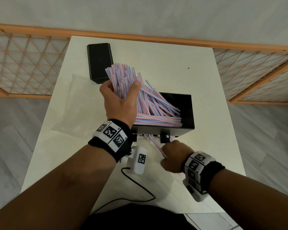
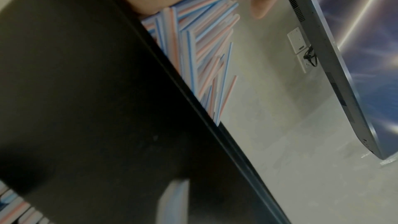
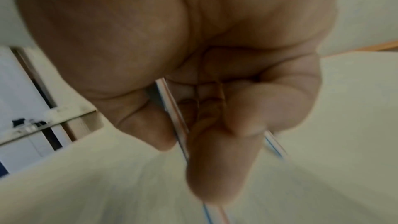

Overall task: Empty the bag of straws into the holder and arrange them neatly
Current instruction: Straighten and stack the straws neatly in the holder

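A black box holder stands mid-table with red-, blue- and white-striped straws piled in it, some lying flat, others slanting. My left hand grips a thick bundle of straws and holds its far end raised above the holder's left side. In the left wrist view, the straws fan out past the holder's dark wall. At the holder's near face, my right hand is curled round a few straws that stick out near the holder's base. The right wrist view shows fingers closed on a straw.
An empty clear plastic bag lies left of the holder. A black lid rests at the back left. A black cable trails across the near table. Wooden lattice screens flank the table.
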Demonstrator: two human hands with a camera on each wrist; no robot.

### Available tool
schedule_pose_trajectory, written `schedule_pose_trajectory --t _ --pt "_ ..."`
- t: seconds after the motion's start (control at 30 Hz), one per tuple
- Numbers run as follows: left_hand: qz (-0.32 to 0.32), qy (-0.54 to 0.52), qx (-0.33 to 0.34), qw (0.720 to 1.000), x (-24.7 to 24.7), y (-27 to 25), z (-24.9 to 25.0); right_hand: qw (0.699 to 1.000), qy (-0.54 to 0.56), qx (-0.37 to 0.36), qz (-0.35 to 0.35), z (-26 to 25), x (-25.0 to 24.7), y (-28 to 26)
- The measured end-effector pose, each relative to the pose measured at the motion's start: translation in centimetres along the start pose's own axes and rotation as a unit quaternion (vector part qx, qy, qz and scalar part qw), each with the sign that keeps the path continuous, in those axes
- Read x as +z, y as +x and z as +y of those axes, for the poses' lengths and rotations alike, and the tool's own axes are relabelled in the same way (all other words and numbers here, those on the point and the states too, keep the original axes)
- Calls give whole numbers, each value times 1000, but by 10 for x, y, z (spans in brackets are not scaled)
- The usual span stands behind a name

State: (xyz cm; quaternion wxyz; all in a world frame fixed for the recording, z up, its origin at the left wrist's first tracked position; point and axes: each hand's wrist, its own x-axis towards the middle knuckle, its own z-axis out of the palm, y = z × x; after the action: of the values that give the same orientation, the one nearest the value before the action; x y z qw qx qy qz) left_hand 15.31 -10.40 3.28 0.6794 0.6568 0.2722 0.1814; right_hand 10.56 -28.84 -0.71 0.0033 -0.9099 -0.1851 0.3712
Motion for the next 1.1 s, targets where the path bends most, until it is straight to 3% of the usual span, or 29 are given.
schedule_pose_trajectory --t 0.1,0.23,0.33,0.43,0.6,0.83,1.1 --pt "5 -52 -19 998 1 2 6 991 82 -75 81 -13 -38 -10" --pt "10 -97 -39 994 -3 5 9 920 214 -184 272 -23 -90 -34" --pt "-2 -107 -42 993 -7 1 10 888 218 -222 339 -27 -119 -41" --pt "-6 -127 -53 991 -10 1 10 910 118 -203 341 -24 -119 -31" --pt "-48 -139 -48 988 -17 7 8 961 -3 -75 265 -12 -95 -6" --pt "-196 -98 -43 975 -25 46 13 969 40 -81 228 -12 -73 25" --pt "-277 -62 0 959 -16 49 21 957 131 -89 245 -45 -79 47"
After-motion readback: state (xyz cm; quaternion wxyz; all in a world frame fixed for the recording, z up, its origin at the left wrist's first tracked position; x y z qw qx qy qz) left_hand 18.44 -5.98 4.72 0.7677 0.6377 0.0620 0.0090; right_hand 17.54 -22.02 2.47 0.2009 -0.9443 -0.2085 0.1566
